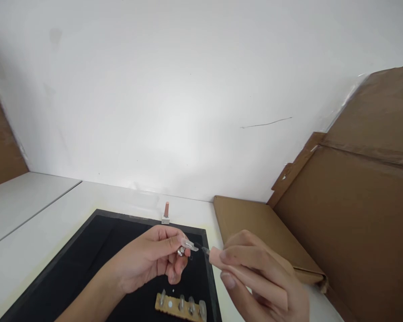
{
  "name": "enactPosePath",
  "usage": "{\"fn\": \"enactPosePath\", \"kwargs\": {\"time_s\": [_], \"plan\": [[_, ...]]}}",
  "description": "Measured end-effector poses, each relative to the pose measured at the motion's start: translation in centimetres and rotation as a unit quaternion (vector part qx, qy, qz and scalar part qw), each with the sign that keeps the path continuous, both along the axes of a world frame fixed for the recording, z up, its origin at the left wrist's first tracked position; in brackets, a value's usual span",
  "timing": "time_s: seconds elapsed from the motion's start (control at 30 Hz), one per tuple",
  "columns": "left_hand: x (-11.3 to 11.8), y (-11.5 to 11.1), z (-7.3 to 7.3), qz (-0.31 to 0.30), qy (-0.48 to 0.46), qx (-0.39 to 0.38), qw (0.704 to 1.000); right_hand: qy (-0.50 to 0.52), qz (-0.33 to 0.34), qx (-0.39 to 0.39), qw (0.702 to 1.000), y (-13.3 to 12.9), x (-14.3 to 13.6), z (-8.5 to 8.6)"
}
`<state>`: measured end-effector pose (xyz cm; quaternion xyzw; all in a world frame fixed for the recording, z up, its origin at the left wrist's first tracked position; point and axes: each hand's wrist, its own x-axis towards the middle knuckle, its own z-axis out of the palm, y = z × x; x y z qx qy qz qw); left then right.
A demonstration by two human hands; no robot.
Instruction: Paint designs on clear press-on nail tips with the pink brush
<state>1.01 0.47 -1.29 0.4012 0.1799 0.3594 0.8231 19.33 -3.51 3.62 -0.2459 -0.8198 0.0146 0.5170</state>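
My left hand (154, 252) pinches a small clear nail-shaped piece (189, 244), with a shiny metal bit (181, 251) beneath it at the fingertips. My right hand (262, 273) grips a pink tube-like handle (251, 279). Its thin tip points left and lies close to the clear piece; whether they touch I cannot tell. Below my left hand, a tan strip (177, 306) on the black mat (87, 250) bears several upright clear pieces and a white dot.
A small white block with a pinkish-brown stick (166, 210) stands at the mat's back edge. A flat cardboard box (251, 219) lies to the right, beside a tall cardboard panel (356, 223). The white wall (188, 98) rises behind.
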Motion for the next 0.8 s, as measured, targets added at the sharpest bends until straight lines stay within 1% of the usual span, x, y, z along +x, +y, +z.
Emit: {"fn": "enactPosePath", "kwargs": {"time_s": [0.17, 0.27, 0.33, 0.43, 0.5, 0.67, 0.8], "plan": [[-0.08, -0.06, -0.12, -0.003, 0.009, 0.02, 1.0, 0.014, -0.032, 0.026, 0.999, 0.02, -0.09, 0.18], [-0.07, -0.14, -0.02, -0.005, 0.011, 0.025, 1.0, 0.011, -0.011, 0.033, 0.999, 0.02, -0.13, 0.35], [-0.04, -0.19, 0.09, -0.006, 0.011, 0.028, 1.0, 0.005, -0.01, 0.024, 1.0, 0.01, -0.2, 0.46], [-0.06, -0.22, 0.26, -0.002, 0.017, 0.032, 0.999, -0.005, -0.052, 0.017, 0.998, -0.03, -0.22, 0.49], [-0.11, -0.19, 0.39, 0.014, 0.032, 0.034, 0.999, -0.001, -0.066, 0.02, 0.998, -0.04, -0.17, 0.42], [-0.34, -0.15, 0.7, 0.09, 0.078, 0.073, 0.99, 0.017, -0.066, 0.03, 0.997, -0.01, 0.0, 0.34], [-0.41, -0.31, 0.79, 0.11, 0.078, 0.102, 0.986, 0.011, -0.074, 0.029, 0.997, -0.11, 0.11, 0.26]]}}
